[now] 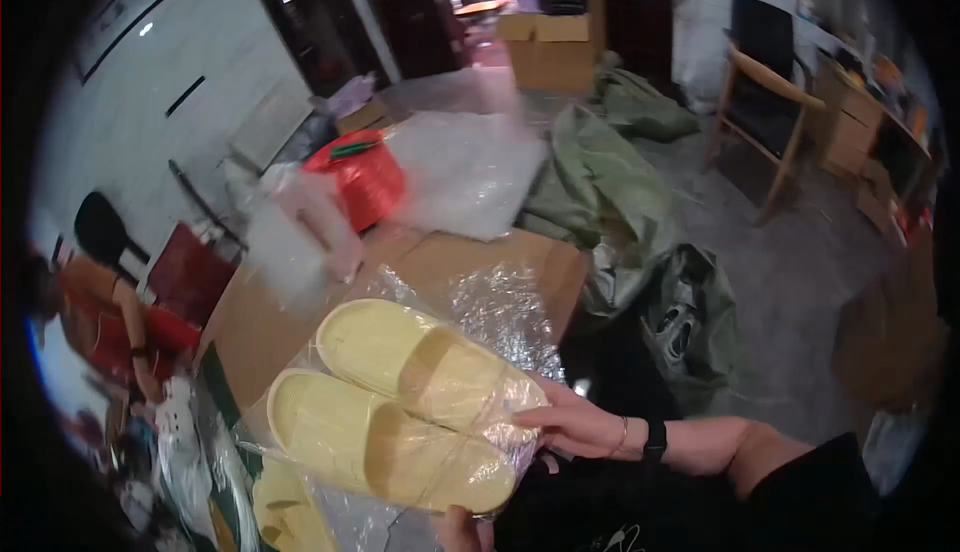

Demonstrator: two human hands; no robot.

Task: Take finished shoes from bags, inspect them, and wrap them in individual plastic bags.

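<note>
A pair of pale yellow slide slippers (330, 437) lies side by side in a clear plastic bag, raised in front of me over the table. My right hand (580, 422) is closed on the toe end at the right, thumb on top of the plastic. My left hand (462, 530) grips the near toe edge at the bottom of the view; only part of it shows. Another yellow slipper (290, 512) sits lower left, partly hidden beneath the bagged pair. Crinkled clear plastic (505, 302) spreads on the table behind the slippers.
The brown tabletop (265, 317) carries a red tub (365, 202) and clear plastic sheets (460, 177). Green sacks (610, 172) lie to the right. A person (115, 322) is at far left. Beyond stand a cardboard box (552, 57) and a wooden armchair (765, 102).
</note>
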